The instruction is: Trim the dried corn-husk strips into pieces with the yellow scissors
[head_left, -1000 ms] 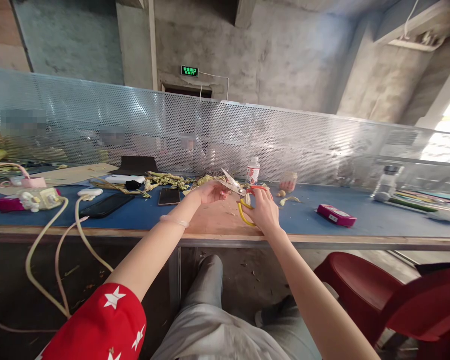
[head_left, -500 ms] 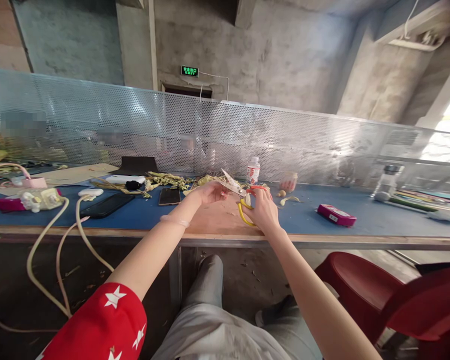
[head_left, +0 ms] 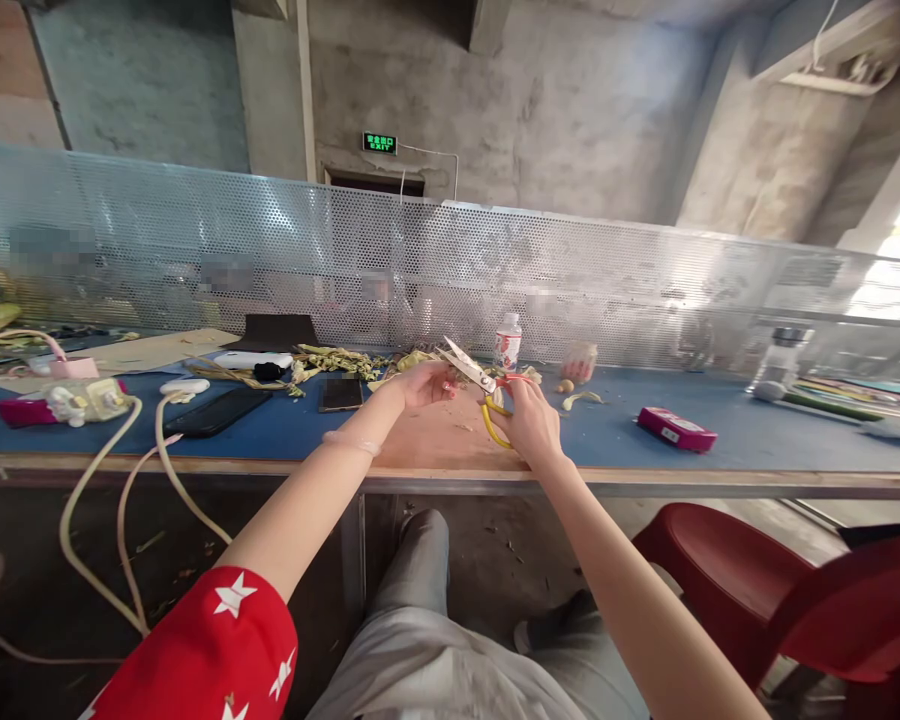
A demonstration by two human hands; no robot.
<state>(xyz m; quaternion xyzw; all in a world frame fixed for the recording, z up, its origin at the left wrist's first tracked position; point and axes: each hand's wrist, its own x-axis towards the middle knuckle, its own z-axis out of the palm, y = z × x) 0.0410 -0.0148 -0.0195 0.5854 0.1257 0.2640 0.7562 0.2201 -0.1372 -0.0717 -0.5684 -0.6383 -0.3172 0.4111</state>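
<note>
My right hand (head_left: 531, 425) grips the yellow and red handles of a pair of scissors (head_left: 474, 377), whose metal blades are parted and point up and left. My left hand (head_left: 422, 384) is curled closed at the blades, pinching something small that I cannot make out. Both hands hover over a brown board (head_left: 442, 435) lying on the blue table (head_left: 757, 440). A heap of yellow-green plant scraps (head_left: 337, 360) lies just behind my left hand.
On the table sit two dark phones (head_left: 340, 393) (head_left: 214, 410), a small white bottle (head_left: 506, 343), a pink box (head_left: 675, 429), a power strip with cream cables (head_left: 120, 440) hanging off the front edge. A perforated metal screen (head_left: 645, 290) backs the table. Red plastic chairs (head_left: 795, 590) stand at my right.
The hands and scissors have hardly moved; my right hand has shifted slightly on the handles and the view has drifted a little.
</note>
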